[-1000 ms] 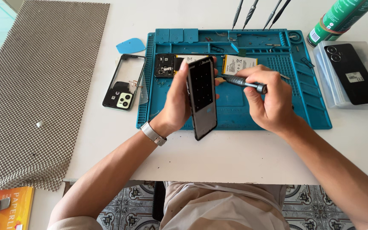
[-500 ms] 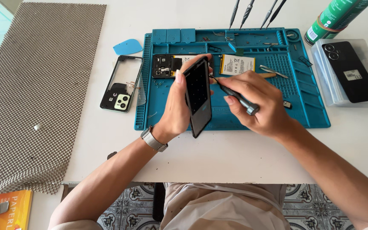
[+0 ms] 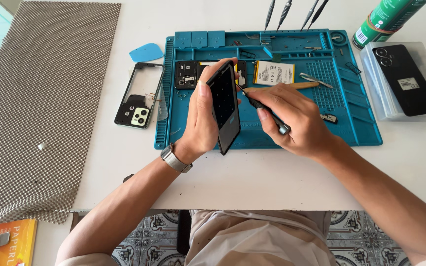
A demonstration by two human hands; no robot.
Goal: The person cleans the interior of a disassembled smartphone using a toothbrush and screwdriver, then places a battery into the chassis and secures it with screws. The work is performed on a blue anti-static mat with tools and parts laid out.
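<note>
My left hand [image 3: 202, 120] holds a black phone screen panel [image 3: 225, 104] tilted on edge above the blue repair mat [image 3: 356, 128]. My right hand [image 3: 292, 116] grips a thin dark tool [image 3: 267, 112] like a pen, its tip touching the upper right edge of the panel. Behind the panel, the opened phone body [image 3: 186, 75] and its battery [image 3: 273, 73] lie on the mat.
A black phone back frame with camera block [image 3: 136, 98] and a blue pick [image 3: 145, 51] lie left of the mat. A second black phone [image 3: 408, 79] rests on a clear case at the right, next to a green can [image 3: 388, 19]. Several screwdrivers [image 3: 292, 12] lie behind the mat. A grey mesh mat [image 3: 35, 98] covers the left.
My right hand turned the tool from lying sideways to pointing its tip at the panel's upper edge. The left hand tilted the panel more on edge.
</note>
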